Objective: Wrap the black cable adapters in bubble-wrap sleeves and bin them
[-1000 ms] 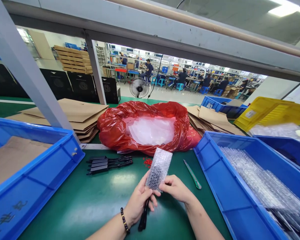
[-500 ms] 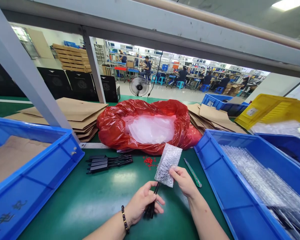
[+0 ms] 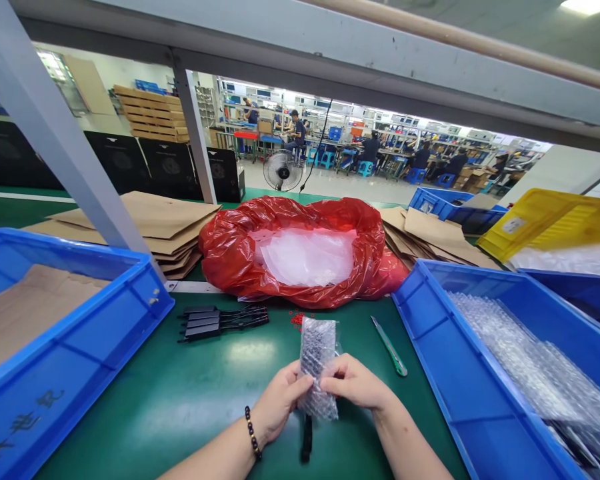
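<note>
Both my hands hold a small bubble-wrap bag [image 3: 317, 353] upright over the green mat, low in the middle of the view. My left hand [image 3: 279, 403] pinches its left edge; my right hand [image 3: 354, 385] grips its right edge. A black stick-shaped part [image 3: 307, 438] pokes out below the bag, and its upper end shows dark through the wrap. Beyond the bag lie several more black parts [image 3: 223, 322], a scatter of small red bits [image 3: 297, 319] and a green-handled knife [image 3: 390, 348].
A blue bin [image 3: 485, 427] of bubble-wrap bags stands at the right, a blue bin [image 3: 80, 347] lined with cardboard at the left. A red plastic bag [image 3: 230, 257] of clear sheets sits behind, with flat cardboard stacks [image 3: 155, 223] beside it. A grey frame post [image 3: 55, 137] crosses the left. Other people work far behind.
The bag moved from tilted at the right, held by my right hand alone, to upright between both hands. The black part now sits further inside it.
</note>
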A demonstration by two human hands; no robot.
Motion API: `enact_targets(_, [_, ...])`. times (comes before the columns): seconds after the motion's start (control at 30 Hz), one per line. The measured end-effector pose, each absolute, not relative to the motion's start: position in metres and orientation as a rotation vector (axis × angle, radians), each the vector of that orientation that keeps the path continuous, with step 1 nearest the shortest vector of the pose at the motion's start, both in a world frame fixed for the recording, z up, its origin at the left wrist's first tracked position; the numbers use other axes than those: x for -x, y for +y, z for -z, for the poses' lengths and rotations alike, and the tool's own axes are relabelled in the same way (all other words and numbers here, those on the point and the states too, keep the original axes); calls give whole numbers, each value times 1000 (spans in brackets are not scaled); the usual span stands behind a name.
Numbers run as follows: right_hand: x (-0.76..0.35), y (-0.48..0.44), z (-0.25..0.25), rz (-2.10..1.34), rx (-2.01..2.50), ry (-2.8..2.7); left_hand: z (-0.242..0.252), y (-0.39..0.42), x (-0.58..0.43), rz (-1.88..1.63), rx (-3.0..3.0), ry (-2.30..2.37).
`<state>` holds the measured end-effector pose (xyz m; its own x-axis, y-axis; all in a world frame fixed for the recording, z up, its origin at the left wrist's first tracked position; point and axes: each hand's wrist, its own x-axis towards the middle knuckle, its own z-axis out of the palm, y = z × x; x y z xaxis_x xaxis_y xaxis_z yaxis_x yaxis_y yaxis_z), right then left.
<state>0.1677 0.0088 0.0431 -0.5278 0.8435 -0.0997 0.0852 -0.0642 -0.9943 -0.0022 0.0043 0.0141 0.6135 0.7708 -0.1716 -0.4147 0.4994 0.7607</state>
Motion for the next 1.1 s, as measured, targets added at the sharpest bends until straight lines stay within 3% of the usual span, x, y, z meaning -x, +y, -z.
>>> enact_targets(0.23, [-171, 15, -37, -1387, 1143, -1268, -11, 3, 0, -679, -751, 545])
enact_targets(0.5, [-160, 15, -25, -1501, 1066, -1139, -11, -1, 0, -616, -737, 554])
enact_targets(0.73, [-140, 11, -25, -1334, 1094, -1536, -12, 7, 0, -868, -651, 665])
enact_targets(0.97, [-148, 6, -46, -1046, 1097, -1872, -12, 6, 1, -774, -669, 602])
enact_targets(1.1, [-184, 1, -83, -664, 1536, -2101, -10, 7, 2, -736, -697, 621])
